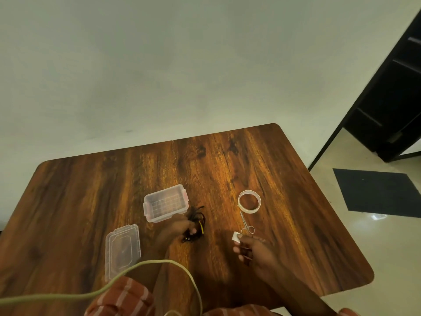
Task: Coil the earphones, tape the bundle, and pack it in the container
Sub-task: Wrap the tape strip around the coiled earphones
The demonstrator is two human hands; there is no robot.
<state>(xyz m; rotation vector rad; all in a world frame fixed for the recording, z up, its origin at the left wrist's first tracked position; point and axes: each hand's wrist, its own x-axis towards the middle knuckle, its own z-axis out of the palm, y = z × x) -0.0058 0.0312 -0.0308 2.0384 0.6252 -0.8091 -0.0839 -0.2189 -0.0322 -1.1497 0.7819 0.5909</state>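
My left hand grips a coiled bundle of dark earphones with a yellow part, just above the table near its middle. My right hand pinches a small white piece of tape between thumb and fingers, to the right of the bundle and apart from it. The clear plastic container with pink clasps stands open just behind my left hand. Its clear lid lies flat to the left. A roll of tape lies to the right, with small scissors in front of it.
The wooden table has rounded corners and meets a pale wall at the back. A pale cable loops across the near edge over my striped sleeve. Right of the table are a tiled floor, a dark mat and a black shelf unit.
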